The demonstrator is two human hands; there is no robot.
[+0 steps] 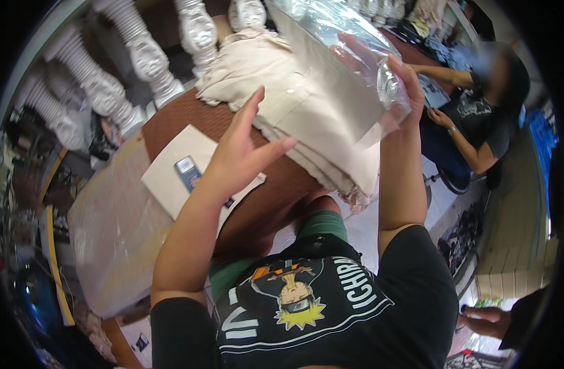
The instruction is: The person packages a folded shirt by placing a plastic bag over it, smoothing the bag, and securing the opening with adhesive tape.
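My right hand [407, 92] is closed on a clear plastic bag [331, 27], lifted at a tilt over the far right of the table. Beige shows through the plastic; I cannot tell whether cloth is inside it or only behind it. Below the bag lies a thick pile of beige cloth [276, 86], folded in layers with crumpled ends. My left hand [236, 157] is raised and open, thumb and fingers apart, holding nothing. Under that forearm, a flat folded beige garment [171, 160] carries a dark blue tag [186, 172], partly covered by my arm.
A brown cloth [177, 120] covers part of the table; plastic-wrapped material [113, 227] covers the left side. White carved balusters [143, 55] stand beyond. At right a seated person [494, 104] handles a flat package. Another person's hand [485, 321] shows at lower right. Dark cloth [460, 237] lies on the floor.
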